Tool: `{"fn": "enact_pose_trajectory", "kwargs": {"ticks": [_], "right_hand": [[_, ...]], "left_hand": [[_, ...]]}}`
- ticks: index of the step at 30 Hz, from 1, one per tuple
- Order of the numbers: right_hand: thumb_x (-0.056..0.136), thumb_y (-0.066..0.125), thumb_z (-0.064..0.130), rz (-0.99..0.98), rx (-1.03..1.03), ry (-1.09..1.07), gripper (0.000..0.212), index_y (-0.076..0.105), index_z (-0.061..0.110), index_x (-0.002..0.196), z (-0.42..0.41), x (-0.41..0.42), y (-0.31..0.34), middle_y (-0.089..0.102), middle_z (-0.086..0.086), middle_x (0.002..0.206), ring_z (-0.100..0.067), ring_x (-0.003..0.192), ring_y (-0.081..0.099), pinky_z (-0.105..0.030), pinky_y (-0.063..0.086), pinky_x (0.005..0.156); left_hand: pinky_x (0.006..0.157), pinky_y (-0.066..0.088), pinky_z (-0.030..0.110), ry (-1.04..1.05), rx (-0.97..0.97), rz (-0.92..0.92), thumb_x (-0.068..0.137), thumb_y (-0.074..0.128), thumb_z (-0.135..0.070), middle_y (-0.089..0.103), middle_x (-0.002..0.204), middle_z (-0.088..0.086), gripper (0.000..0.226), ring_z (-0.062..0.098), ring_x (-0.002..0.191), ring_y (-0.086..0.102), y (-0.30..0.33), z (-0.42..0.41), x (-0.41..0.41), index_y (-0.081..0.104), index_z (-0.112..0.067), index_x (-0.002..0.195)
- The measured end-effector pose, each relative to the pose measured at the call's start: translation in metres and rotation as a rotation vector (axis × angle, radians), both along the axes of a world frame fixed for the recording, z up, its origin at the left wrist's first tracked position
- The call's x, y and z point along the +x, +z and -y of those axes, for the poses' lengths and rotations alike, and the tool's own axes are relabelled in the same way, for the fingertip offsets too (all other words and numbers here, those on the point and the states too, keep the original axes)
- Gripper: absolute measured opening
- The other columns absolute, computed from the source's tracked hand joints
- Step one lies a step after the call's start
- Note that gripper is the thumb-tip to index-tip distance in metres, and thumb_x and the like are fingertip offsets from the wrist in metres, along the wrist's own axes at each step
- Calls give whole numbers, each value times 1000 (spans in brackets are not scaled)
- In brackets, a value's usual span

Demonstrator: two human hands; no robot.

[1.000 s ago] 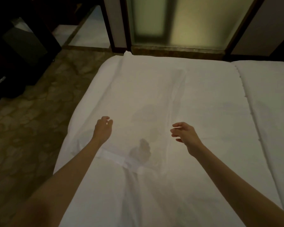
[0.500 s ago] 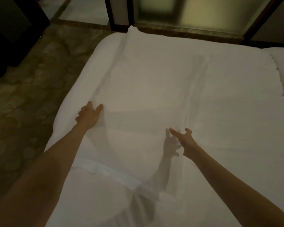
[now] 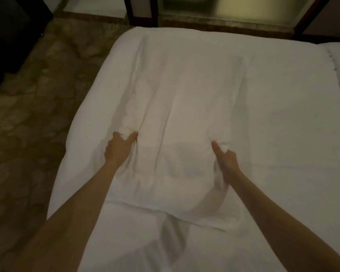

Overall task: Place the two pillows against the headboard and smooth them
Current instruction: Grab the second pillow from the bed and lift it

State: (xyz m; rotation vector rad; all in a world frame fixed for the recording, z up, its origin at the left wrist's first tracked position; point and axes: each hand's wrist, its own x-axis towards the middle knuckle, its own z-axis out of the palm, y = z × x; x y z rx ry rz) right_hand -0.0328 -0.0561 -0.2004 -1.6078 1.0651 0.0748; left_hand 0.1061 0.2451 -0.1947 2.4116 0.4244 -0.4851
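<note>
One white pillow (image 3: 186,107) lies lengthwise on the white bed (image 3: 283,134), a little left of the middle. My left hand (image 3: 118,149) pinches the pillow's left edge, bunching the fabric between thumb and fingers. My right hand (image 3: 225,162) grips the right edge near the lower corner, thumb stretched out on top. Creases run up the pillow from both grips. A second pillow and a headboard are out of sight.
A patterned brown carpet (image 3: 31,118) lies left of the bed. Beyond the bed's far edge stands a dark-framed frosted glass panel (image 3: 230,8). A seam (image 3: 336,79) at the right marks another white bedding section. Dark furniture (image 3: 10,26) fills the upper left.
Both hands were open above the pillow. They have come down onto its two side edges and closed on the fabric, which now shows creases. The camera has moved nearer.
</note>
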Motion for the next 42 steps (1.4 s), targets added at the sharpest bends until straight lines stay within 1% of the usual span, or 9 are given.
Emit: {"fn": "enact_pose_trajectory", "kwargs": {"ticks": [5, 11, 15, 19, 23, 25, 28, 36, 42], "right_hand": [[84, 58, 57, -118, -147, 57, 66, 65, 2, 119, 41, -77, 32, 67, -21, 115, -34, 111, 62, -38, 47, 94], [88, 50, 60, -234, -195, 94, 70, 62, 0, 123, 43, -161, 43, 63, -27, 122, -39, 116, 58, -41, 45, 98], [90, 43, 61, -302, -140, 67, 76, 50, -2, 133, 42, -160, 43, 54, -27, 134, -41, 124, 50, -43, 40, 103], [89, 54, 51, -132, 37, -54, 76, 39, -10, 133, 56, -112, 43, 52, -31, 130, -40, 121, 53, -35, 48, 90], [82, 56, 63, -124, 128, 17, 97, 20, 1, 148, 72, -57, 36, 37, -16, 147, -35, 133, 41, -43, 40, 100], [77, 65, 59, -69, 130, 8, 98, 27, -1, 144, 70, -40, 26, 45, -14, 143, -33, 128, 48, -42, 44, 100], [67, 77, 54, 4, 137, 48, 96, 41, -1, 138, 56, -30, 24, 56, -13, 135, -30, 120, 57, -42, 47, 102], [63, 84, 7, 221, 178, -28, 52, 66, -4, 111, 66, -49, 104, 73, -10, 94, -24, 82, 71, -28, 57, 65], [62, 83, 5, 342, 107, -109, 37, 69, 5, 97, 89, -103, 197, 73, -4, 84, -15, 67, 73, -24, 56, 56]], "left_hand": [[96, 40, 40, 125, -134, -152, 76, 54, -69, 51, 138, 21, 89, 36, 123, 51, -9, 21, -130, 37, -7, 138], [92, 42, 43, 154, -60, -213, 78, 50, -70, 55, 132, 22, 83, 39, 118, 54, -4, 26, -219, 40, -8, 132], [97, 39, 45, 117, -65, -249, 82, 45, -69, 51, 135, 24, 83, 40, 120, 51, -1, 17, -202, 37, -6, 136], [107, 36, 42, 70, -216, -157, 86, 51, -58, 43, 142, 25, 80, 38, 128, 45, 3, 32, -131, 31, -2, 140], [104, 37, 38, 111, -441, -173, 87, 50, -58, 32, 152, 16, 89, 32, 133, 41, 7, 59, -71, 12, -7, 149], [107, 35, 38, 170, -549, -210, 84, 53, -60, 27, 154, 11, 97, 29, 136, 37, 7, 73, -59, 5, -7, 150], [111, 36, 39, 153, -637, -178, 73, 68, -59, 41, 148, 6, 103, 25, 132, 44, 17, 94, -61, 20, -7, 148], [63, 46, 20, 137, -750, -65, 74, 76, -14, 63, 110, 4, 58, 18, 83, 61, 91, 109, -90, 54, -6, 128], [95, 51, 40, 72, -830, 13, 69, 79, -13, 65, 121, 10, 63, 26, 105, 63, 175, 116, -111, 56, -5, 127]]}}
